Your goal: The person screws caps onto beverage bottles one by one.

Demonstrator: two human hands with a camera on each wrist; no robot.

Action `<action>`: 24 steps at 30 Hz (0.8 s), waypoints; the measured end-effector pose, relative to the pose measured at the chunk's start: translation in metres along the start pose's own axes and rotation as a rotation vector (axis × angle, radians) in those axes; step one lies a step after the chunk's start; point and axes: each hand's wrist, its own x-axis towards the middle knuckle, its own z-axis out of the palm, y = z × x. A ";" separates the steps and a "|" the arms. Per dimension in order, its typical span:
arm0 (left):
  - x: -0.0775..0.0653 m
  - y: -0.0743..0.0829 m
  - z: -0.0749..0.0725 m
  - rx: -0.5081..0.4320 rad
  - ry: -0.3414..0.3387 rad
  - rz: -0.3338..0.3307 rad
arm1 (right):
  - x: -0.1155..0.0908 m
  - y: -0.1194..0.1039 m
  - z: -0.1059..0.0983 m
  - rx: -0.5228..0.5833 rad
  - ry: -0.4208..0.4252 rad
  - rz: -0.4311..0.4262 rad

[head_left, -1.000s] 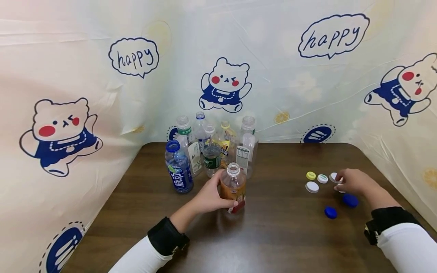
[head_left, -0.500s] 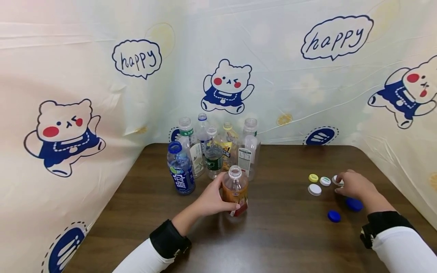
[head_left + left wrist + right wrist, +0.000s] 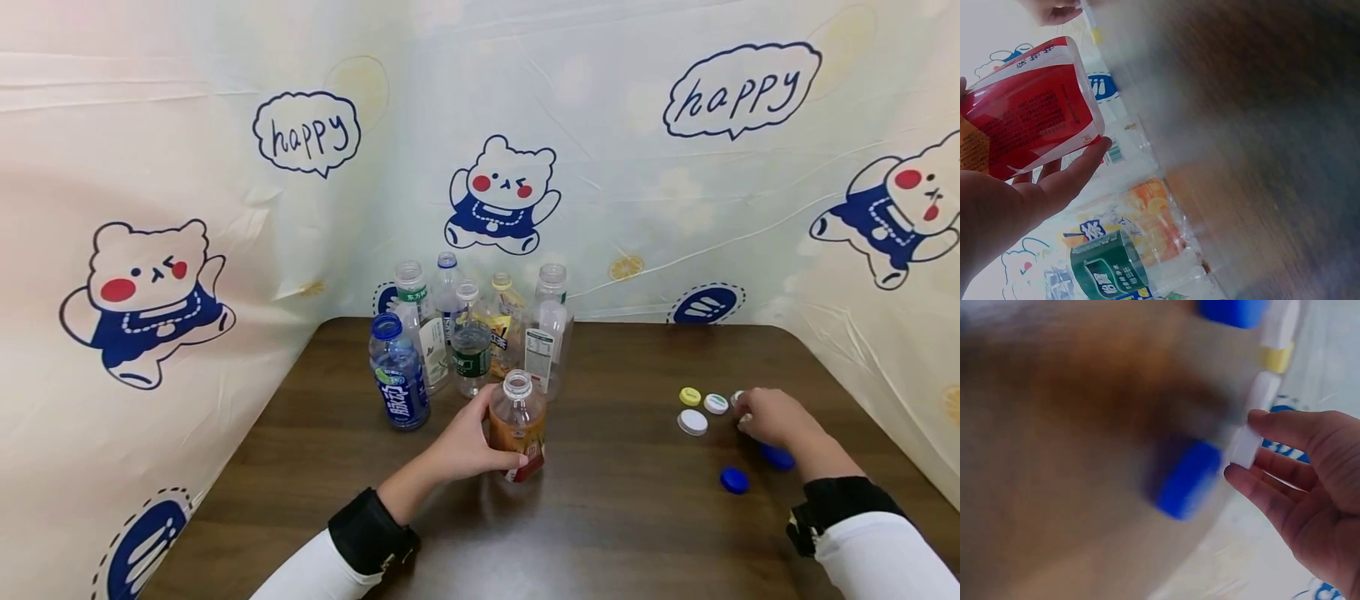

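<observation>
My left hand (image 3: 463, 442) grips a clear plastic bottle (image 3: 517, 433) with an orange and red label and no cap on its neck. It stands upright in the head view; its red label face fills much of the left wrist view, with the thumb and fingers round its body. At the right of the table, my right hand (image 3: 780, 421) is among the loose bottle caps. Its thumb and fingertips pinch a white bottle cap (image 3: 1245, 447) by the edges in the right wrist view. A blue cap (image 3: 1190, 480) lies close beside those fingers.
Several uncapped bottles stand behind the held one, among them a blue bottle (image 3: 400, 383) and a green-labelled bottle (image 3: 472, 354). Left of my right hand lie a yellow cap (image 3: 690, 397), a white cap (image 3: 692, 422) and a blue cap (image 3: 734, 480). A printed cloth (image 3: 600, 183) hangs behind the table.
My right hand has shifted slightly among the white caps, and its fingers have come together on one. The left hand keeps its grip on the bottle. The head view has shifted slightly.
</observation>
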 end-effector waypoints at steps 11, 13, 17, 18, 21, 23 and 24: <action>0.001 0.000 0.001 -0.002 -0.011 0.004 | 0.015 -0.082 -0.045 -0.060 0.115 -0.326; 0.001 0.000 0.002 0.005 -0.011 -0.001 | 0.016 -0.106 -0.053 -0.081 0.140 -0.416; 0.001 0.001 0.004 0.024 -0.014 -0.010 | 0.017 -0.159 -0.069 -0.096 0.156 -0.583; 0.002 0.001 0.004 0.030 -0.014 -0.011 | 0.016 -0.172 -0.073 -0.097 0.160 -0.620; 0.002 0.002 0.005 0.037 -0.018 -0.010 | 0.014 -0.209 -0.087 -0.070 0.172 -0.711; 0.003 0.003 0.005 0.032 -0.022 -0.009 | 0.013 -0.230 -0.098 -0.037 0.179 -0.749; 0.003 0.003 0.005 0.032 -0.025 -0.009 | 0.013 -0.239 -0.103 -0.018 0.186 -0.763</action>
